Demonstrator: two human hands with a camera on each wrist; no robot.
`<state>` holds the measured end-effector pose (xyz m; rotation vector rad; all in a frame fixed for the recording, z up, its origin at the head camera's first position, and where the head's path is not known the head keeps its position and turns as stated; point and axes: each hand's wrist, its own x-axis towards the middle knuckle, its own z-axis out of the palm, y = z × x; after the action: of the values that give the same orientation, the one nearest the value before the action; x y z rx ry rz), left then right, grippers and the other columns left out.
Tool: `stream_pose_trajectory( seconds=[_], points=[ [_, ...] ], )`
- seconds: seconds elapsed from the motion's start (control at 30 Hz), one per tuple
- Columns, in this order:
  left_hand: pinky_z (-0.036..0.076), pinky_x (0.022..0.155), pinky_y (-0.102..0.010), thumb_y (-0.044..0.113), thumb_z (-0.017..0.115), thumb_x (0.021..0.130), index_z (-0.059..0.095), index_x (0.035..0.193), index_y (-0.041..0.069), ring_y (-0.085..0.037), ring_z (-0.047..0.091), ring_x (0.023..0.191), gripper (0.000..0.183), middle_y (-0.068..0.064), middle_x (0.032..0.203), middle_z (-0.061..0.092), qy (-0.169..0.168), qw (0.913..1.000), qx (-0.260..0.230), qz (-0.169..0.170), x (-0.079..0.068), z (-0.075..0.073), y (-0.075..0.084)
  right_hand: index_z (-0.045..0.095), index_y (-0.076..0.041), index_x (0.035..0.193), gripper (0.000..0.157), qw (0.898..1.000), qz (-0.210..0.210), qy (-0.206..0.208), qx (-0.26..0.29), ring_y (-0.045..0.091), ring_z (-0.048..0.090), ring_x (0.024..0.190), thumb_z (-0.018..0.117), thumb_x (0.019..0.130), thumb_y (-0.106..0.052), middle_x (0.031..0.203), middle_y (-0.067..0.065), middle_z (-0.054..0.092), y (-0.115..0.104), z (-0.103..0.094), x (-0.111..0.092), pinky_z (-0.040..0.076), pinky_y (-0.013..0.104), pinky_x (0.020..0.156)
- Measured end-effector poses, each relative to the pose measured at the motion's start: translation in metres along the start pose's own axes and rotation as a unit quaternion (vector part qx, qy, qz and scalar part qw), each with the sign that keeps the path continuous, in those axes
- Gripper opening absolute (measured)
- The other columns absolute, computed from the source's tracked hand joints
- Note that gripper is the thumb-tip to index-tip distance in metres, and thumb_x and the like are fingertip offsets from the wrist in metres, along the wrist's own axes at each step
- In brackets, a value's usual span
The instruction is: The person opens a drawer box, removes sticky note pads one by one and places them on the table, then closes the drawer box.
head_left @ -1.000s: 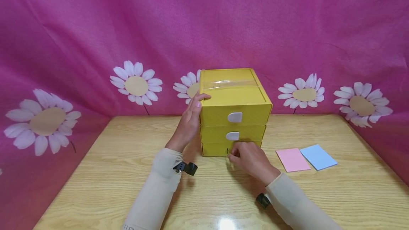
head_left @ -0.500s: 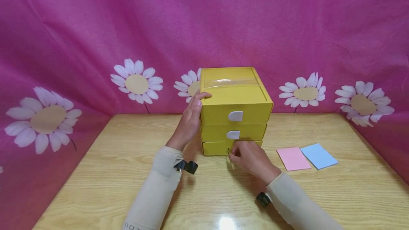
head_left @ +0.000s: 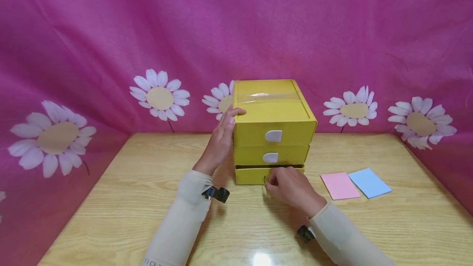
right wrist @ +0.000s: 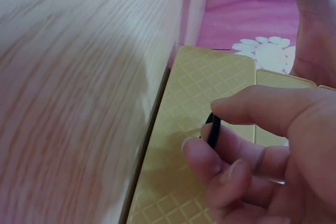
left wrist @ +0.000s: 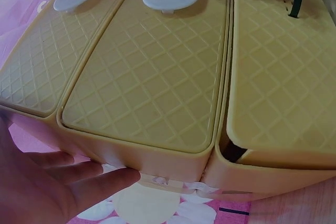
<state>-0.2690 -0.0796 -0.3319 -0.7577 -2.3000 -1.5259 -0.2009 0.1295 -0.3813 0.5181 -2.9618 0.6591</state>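
A yellow three-drawer box (head_left: pixel 271 106) stands on the table, with clear tape across its top. My left hand (head_left: pixel 219 141) lies against its left side, fingers straight in the left wrist view and one fingertip over the top edge. At the front, my right hand (head_left: pixel 292 186) pinches a black loop handle (right wrist: pixel 214 129) on the bottom drawer (head_left: pixel 249 175). That drawer is pulled out slightly, and a dark gap shows above its front. The upper drawer (head_left: pixel 249 134) and middle drawer (head_left: pixel 247 155) sit closed, each with a white rounded tab.
Right of the box, a pink sticky-note pad (head_left: pixel 340 186) and a blue sticky-note pad (head_left: pixel 370 183) lie side by side on the wooden table (head_left: pixel 155 175). A pink curtain (head_left: pixel 258 24) with white daisies hangs behind and along the sides.
The bottom drawer has come forward a little, opening a gap at its top. My right hand moved slightly toward me with the loop handle. The left hand stays on the box.
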Motion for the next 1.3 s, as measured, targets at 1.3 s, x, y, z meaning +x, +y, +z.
stream_pose_trajectory(
  seconds=[1.3],
  points=[
    [0.017, 0.115, -0.046, 0.044, 0.018, 0.103, 0.045, 0.134, 0.027, -0.012, 0.013, 0.146, 0.045, 0.001, 0.159, 0.021, 0.002, 1.0000, 0.007, 0.007, -0.001, -0.001, 0.002, 0.048, -0.023, 0.052, 0.038, 0.995, -0.049, -0.062, -0.054, 0.009, 0.035, 0.049, 0.073, 0.078, -0.014, 0.051, -0.012, 0.030, -0.022, -0.014, -0.021, 0.022, 0.027, 0.046]
  ],
)
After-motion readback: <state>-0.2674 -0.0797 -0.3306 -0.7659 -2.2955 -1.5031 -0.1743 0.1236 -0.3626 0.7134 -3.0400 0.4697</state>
